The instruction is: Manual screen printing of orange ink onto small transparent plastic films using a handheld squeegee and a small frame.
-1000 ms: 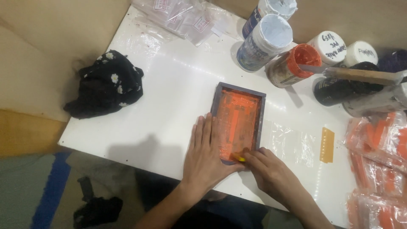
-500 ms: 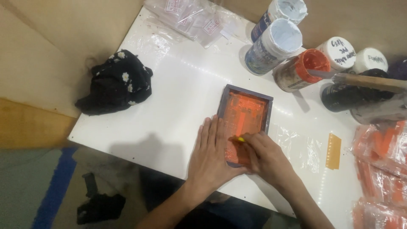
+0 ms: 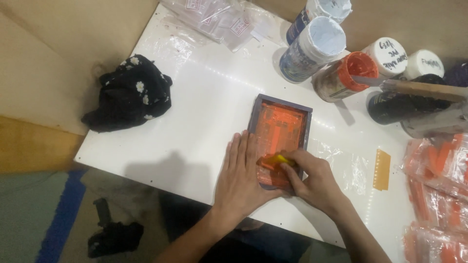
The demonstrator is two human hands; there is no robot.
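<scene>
A small grey-framed printing screen (image 3: 279,126) coated in orange ink lies on the white table (image 3: 204,107). My left hand (image 3: 242,178) lies flat on the frame's near left corner, fingers spread, pressing it down. My right hand (image 3: 314,180) grips a small yellow squeegee (image 3: 279,159) that rests on the near part of the orange mesh.
A crumpled black floral cloth (image 3: 129,95) sits at the table's left. Several paint jars (image 3: 314,48), one with an orange lid (image 3: 358,68), stand at the back right, with a wooden-handled spatula (image 3: 414,88) laid across them. Plastic bags (image 3: 219,19) lie behind; orange-printed packets (image 3: 438,165) at right.
My right hand has drawn the yellow squeegee slightly along the near end of the screen. The left hand still presses the frame. The camera view shifted a little.
</scene>
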